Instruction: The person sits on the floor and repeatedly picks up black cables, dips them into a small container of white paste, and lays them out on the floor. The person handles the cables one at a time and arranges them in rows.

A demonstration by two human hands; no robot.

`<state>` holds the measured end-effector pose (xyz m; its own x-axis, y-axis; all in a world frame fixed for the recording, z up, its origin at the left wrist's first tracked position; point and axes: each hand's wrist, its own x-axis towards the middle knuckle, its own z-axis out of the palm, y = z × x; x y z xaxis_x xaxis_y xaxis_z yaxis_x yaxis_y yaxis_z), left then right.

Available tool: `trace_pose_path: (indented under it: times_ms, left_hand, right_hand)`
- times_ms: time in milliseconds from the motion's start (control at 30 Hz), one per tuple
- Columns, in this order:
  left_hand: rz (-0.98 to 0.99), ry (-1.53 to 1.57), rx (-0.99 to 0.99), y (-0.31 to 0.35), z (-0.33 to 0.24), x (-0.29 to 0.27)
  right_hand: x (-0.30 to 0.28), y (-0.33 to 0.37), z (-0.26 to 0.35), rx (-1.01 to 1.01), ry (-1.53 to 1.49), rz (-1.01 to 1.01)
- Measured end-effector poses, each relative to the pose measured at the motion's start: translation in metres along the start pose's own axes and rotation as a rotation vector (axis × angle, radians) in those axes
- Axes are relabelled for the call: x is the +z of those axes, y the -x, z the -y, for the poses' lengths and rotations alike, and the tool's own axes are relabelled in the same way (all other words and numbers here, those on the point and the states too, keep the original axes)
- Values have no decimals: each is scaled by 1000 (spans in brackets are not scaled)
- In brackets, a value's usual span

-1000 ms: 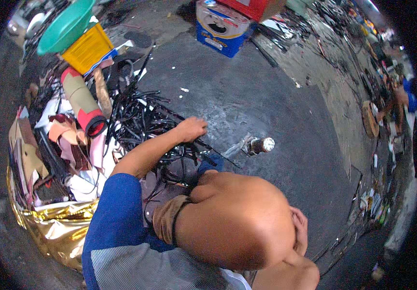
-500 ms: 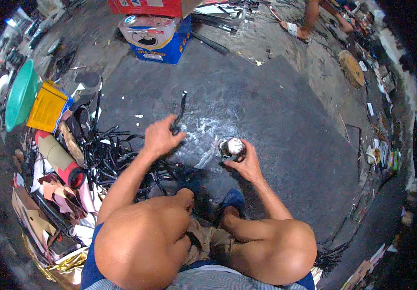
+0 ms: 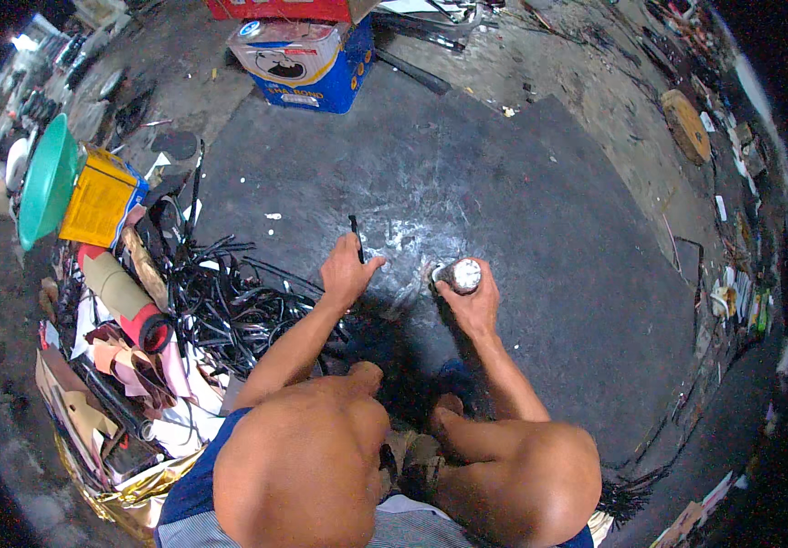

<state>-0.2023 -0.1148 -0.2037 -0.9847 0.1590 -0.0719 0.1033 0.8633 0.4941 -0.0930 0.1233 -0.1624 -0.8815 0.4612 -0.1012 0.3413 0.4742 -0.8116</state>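
Observation:
My left hand (image 3: 346, 272) is closed around a thin black strip (image 3: 354, 225), whose short end sticks out beyond the fingers. The rest of the strip is hidden by the hand. My right hand (image 3: 473, 300) grips a short cylinder (image 3: 467, 275) with a bright silvery-white round end. Its exact kind cannot be made out. Both hands are low over a dark sheet (image 3: 577, 274) on the floor. Whitish smears (image 3: 403, 245) mark the sheet between and beyond them.
Tangled black strips (image 3: 230, 310) are heaped left of my left arm. Further left are a tan-and-red roll (image 3: 125, 292), a yellow tin (image 3: 102, 196), a green basin (image 3: 47, 183) and scraps. A blue-and-white box (image 3: 307, 68) stands ahead; a round wooden block (image 3: 686, 126) lies at far right.
My left hand has shifted right, and less of the strip shows beyond it. My right hand has moved slightly right with the cylinder. The other person's limbs at the top have left view.

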Motion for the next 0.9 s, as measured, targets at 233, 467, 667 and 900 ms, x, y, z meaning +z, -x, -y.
trace_pose_path:
  times_ms: [233, 467, 667, 900]
  left_hand:
    - [122, -96, 126, -23, 6, 20]
    - [239, 388, -105, -21, 11, 19]
    - [716, 1456, -477, 13, -33, 14]
    - [921, 1573, -545, 29, -54, 3]
  right_hand:
    - [-12, -26, -64, 245, -301, -189]
    - [-39, -21, -49, 791, -1277, -139]
    - [-48, -10, -12, 253, -872, -318]
    - [-29, 7, 56, -139, -359, -190]
